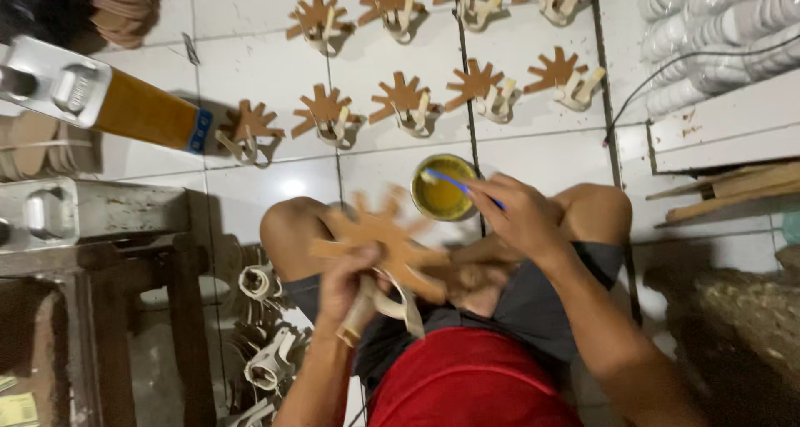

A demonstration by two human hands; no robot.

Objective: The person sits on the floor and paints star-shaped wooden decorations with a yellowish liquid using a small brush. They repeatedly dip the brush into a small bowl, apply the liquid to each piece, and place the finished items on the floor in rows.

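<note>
The left hand (346, 281) holds a brown star-shaped piece (385, 237) flat, face up. The right hand (518, 214) pinches a blue brush (461, 184), dipping it into the little yellow glue pot (444, 188) on the floor. Finished pieces (400, 102) lie in far rows, maybe drying.

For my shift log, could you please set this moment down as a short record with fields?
Setting: person seated on white tiled floor
Left hand: holds a brown star-shaped cutout with cream straps
Right hand: holds a blue-handled brush dipped in a can of yellow glue
Floor ahead: two rows of finished star pieces
Left side: metal-topped bench, pile of cream straps
Right side: stacked white soles
</note>
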